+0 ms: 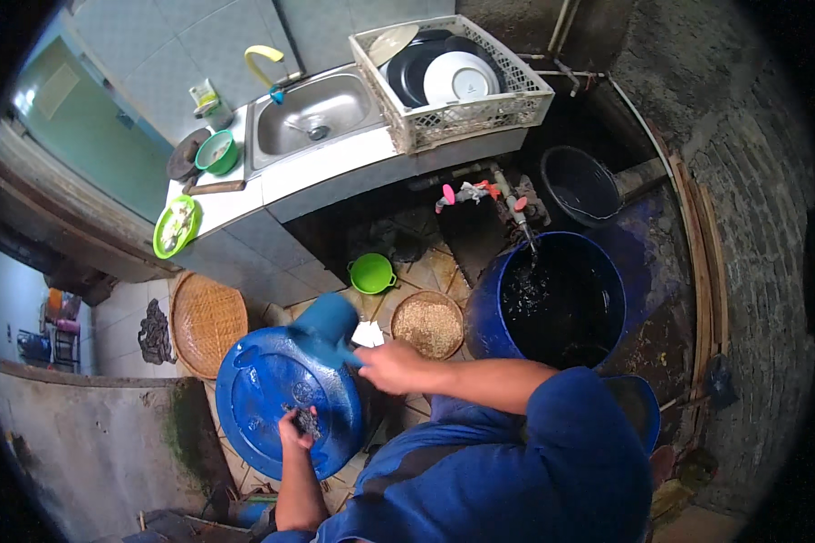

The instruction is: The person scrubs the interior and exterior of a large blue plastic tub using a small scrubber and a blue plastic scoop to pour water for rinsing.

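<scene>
My right hand (395,366) is closed round the handle of a blue water dipper (324,319). Its round scoop is tilted above the far edge of a broad, round blue drum top (254,398); whether this is a lid or an upturned base, I cannot tell. Wet, shiny patches show on that surface. Low over its near right part, my left hand (296,433) is curled, palm up, round a dark grey crumpled pad (308,420), which looks like a scourer. The pad's exact kind is too small to make out.
Under a running tap (522,217) stands an open blue water barrel (487,308). A basket of pale grains (427,326), a green colander (371,272) and a woven tray (208,324) lie on the floor. Behind are a steel sink (353,101) and a dish crate (471,122).
</scene>
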Demonstrator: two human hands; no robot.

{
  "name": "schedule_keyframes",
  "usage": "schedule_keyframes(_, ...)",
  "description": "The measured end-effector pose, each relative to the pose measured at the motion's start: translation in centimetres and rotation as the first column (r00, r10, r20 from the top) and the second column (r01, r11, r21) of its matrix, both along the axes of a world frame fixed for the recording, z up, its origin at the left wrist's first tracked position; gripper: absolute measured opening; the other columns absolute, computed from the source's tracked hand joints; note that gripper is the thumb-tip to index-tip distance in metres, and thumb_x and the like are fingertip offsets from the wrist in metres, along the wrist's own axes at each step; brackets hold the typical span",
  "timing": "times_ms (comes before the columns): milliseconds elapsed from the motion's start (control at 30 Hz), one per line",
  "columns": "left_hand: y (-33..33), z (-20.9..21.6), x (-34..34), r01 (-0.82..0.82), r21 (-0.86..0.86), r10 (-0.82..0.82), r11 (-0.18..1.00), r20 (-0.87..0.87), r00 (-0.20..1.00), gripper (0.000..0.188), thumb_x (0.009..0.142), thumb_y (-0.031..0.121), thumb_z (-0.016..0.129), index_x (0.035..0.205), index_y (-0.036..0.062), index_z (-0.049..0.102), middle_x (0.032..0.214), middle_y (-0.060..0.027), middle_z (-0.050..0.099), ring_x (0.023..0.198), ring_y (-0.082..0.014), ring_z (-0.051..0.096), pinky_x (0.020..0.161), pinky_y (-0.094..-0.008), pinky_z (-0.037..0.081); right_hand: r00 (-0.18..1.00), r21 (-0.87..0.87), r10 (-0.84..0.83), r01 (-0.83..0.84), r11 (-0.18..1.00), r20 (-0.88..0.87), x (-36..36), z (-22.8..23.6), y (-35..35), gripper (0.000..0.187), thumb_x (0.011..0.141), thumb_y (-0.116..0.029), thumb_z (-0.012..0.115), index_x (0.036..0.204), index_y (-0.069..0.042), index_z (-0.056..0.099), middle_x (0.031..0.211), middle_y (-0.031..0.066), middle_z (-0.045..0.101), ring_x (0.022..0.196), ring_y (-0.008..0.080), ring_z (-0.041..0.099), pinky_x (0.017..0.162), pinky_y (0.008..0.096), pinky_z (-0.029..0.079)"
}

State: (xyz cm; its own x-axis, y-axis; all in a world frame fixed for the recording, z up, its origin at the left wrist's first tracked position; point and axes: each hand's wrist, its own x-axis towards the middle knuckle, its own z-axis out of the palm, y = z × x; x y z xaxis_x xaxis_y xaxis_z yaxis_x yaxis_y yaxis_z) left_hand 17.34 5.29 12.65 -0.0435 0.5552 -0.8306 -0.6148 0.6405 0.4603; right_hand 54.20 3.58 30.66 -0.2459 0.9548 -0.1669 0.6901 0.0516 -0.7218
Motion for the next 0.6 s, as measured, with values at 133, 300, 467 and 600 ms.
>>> schedule_keyframes(133,6.8,-1.4,-1.8,0.234,0.063,-0.23,0.97,-0.063,0.971,0.024,0.089,0.02,0.05,0.102,0.0025,0.059,0.092,-0.0159,0.066,0.083,-0.0335,0.067,0.074,-0.0437,0.056,0.959,0.213,0.237,-0.266,0.94,0.152,-5.7,0.3,1.0,0.036,0.078,-0.01,0.058,0.112,-0.001,0.056,0.09,0.0196,0.068,0.08,0.036,0.069,0.065,0.0472,0.054)
schedule_keyframes(300,12.2,3.1,-0.8,0.253,0.143,-0.232,0.957,-0.146,0.962,0.035,0.092,0.038,0.058,0.116,0.0129,0.062,0.112,-0.0083,0.067,0.097,-0.0297,0.065,0.075,-0.0433,0.055,0.986,0.519,0.056,-0.131,0.845,0.158,-6.2,-0.1,1.7,0.039,0.081,-0.012,0.055,0.12,-0.006,0.056,0.083,0.0156,0.064,0.068,0.0298,0.068,0.057,0.0481,0.052)
schedule_keyframes(467,12.0,5.7,-3.3,0.25,0.323,-0.111,0.913,-0.393,0.913,0.048,0.096,0.019,0.056,0.142,0.0116,0.046,0.125,-0.0128,0.06,0.102,-0.0294,0.063,0.079,-0.0443,0.055,0.985,0.44,-0.17,0.156,0.884,-0.009,2.4,-1.0,-0.2,0.032,0.088,-0.02,0.064,0.115,-0.004,0.062,0.095,0.0151,0.067,0.08,0.0335,0.069,0.07,0.0401,0.055)
schedule_keyframes(600,8.8,4.8,-5.0,0.108,0.23,0.019,0.967,-0.489,0.872,0.055,0.092,0.009,0.062,0.143,0.0128,0.045,0.119,-0.0122,0.064,0.098,-0.0256,0.065,0.08,-0.0406,0.056,0.672,0.192,-0.708,0.741,0.643,-0.218,11.6,-0.7,-7.6,0.036,0.089,-0.014,0.067,0.122,-0.003,0.058,0.103,0.016,0.068,0.09,0.0257,0.067,0.081,0.0368,0.051)
